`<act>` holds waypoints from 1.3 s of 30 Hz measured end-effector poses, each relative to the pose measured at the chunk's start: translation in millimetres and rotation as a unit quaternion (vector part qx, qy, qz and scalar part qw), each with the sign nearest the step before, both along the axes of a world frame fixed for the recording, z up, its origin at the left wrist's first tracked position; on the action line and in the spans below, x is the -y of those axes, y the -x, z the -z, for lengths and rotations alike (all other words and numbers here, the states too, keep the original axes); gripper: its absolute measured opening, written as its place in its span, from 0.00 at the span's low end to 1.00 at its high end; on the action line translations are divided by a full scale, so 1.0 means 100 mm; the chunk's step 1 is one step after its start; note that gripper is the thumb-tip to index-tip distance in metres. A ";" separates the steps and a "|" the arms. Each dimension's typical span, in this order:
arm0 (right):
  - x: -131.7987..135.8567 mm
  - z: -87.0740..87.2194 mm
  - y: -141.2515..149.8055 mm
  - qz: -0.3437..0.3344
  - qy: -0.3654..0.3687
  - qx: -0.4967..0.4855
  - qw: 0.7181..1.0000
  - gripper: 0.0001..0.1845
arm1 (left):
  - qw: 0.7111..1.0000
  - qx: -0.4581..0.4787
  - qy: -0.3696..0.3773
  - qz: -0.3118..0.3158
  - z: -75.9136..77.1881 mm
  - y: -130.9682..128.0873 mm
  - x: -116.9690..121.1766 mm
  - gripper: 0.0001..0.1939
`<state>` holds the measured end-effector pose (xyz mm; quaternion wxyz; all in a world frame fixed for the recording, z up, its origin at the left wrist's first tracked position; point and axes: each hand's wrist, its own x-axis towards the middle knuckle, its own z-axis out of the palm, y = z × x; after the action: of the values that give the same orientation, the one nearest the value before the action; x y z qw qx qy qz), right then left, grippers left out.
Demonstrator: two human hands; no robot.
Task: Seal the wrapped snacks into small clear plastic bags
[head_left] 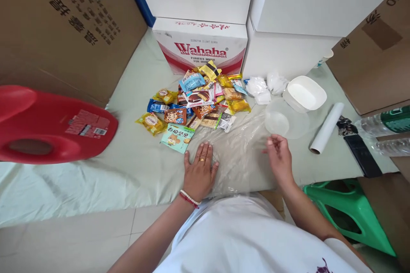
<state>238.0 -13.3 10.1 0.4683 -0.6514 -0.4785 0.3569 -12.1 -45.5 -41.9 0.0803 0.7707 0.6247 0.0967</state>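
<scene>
Two bare hands over clear plastic (238,155) on the table (128,179), snacks piled beyond.
Left hand (199,173) lies flat at the plastic's left side, its grip open, just below the heap of wrapped snacks (200,98); right hand (280,158) is curled at the other side, near the round clear lid (301,123); whether its grip pinches plastic, I cannot tell.

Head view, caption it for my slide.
Left hand flat before a heap of wrapped snacks, right hand by clear plastic.
</scene>
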 end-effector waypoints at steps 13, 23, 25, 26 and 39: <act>-0.16 0.06 -0.59 -0.136 0.207 0.017 0.969 0.20 | 1.000 0.009 -0.019 0.003 0.09 0.14 0.00 0.30; -1.20 -0.65 -0.16 -0.203 0.028 0.509 0.836 0.16 | 1.000 -0.002 -0.006 -0.001 -0.01 0.04 -0.01 0.30; -1.55 -0.55 0.22 -0.252 0.066 0.552 0.792 0.28 | 1.000 -0.024 -0.001 0.009 -0.03 0.03 0.01 0.31; -1.67 -0.47 0.38 -0.267 0.075 0.562 0.779 0.32 | 0.999 -0.031 0.002 0.011 -0.04 0.02 0.02 0.32; -1.55 -1.33 0.51 -0.409 -0.194 0.318 0.833 0.22 | 0.997 -0.026 0.058 0.047 -0.09 -0.02 0.07 0.46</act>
<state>187.0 142.1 142.6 0.2185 -0.3694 -0.8832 0.1890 -10.3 -52.4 -32.4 0.1129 0.7955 0.5943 0.0363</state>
